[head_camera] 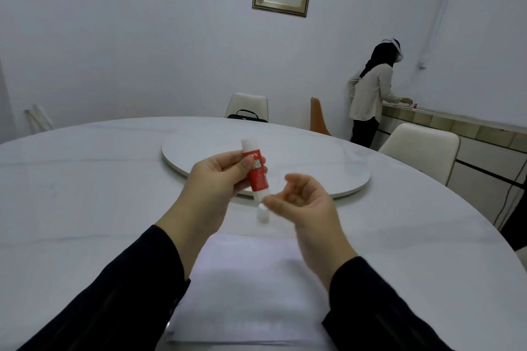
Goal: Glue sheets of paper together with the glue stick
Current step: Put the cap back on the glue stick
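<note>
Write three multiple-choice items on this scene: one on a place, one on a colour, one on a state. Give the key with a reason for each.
1. Where does the paper lie?
A. On the turntable
B. On the table's near edge, between the forearms
C. On a chair

2. What colour is the glue stick label?
A. Blue
B. Green
C. Red

3. Which of the hands holds the glue stick?
A. Left hand
B. Right hand
C. Neither

Key: B, the white sheets sit on the table nearest the camera, short of the turntable. C, the body is red with white ends. A, the left fingers curl round the stick; the right hand is blurred beside its lower end, and its grip cannot be told.
</note>
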